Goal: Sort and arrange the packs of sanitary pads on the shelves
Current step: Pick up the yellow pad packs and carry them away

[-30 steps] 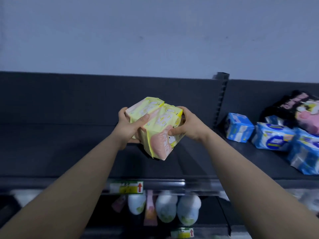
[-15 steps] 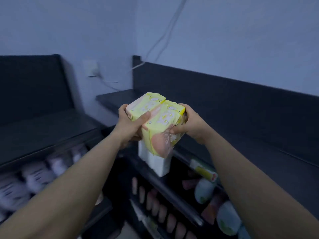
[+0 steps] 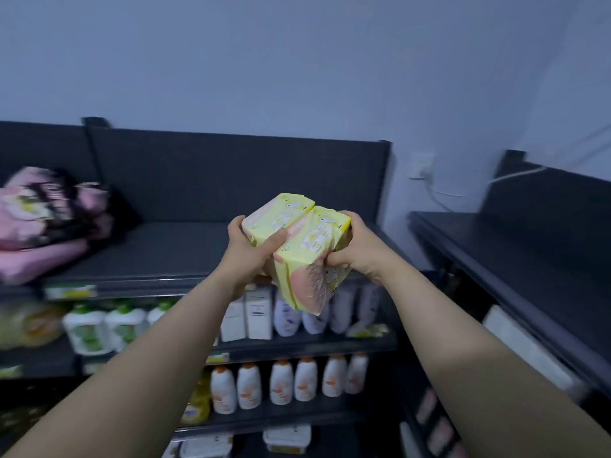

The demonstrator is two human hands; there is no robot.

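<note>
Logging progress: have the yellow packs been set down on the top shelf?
No: the left hand and right hand both grip the yellow packs in the air in front of the top shelf.

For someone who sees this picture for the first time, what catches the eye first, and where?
First, the two bright yellow-and-pink plastic packs of sanitary pads, gripped at the centre by the left hand and the right hand, in front of the dark grey metal shelf. Then the blurred pile of pink-and-black soft packs, at the left on that top shelf.
</note>
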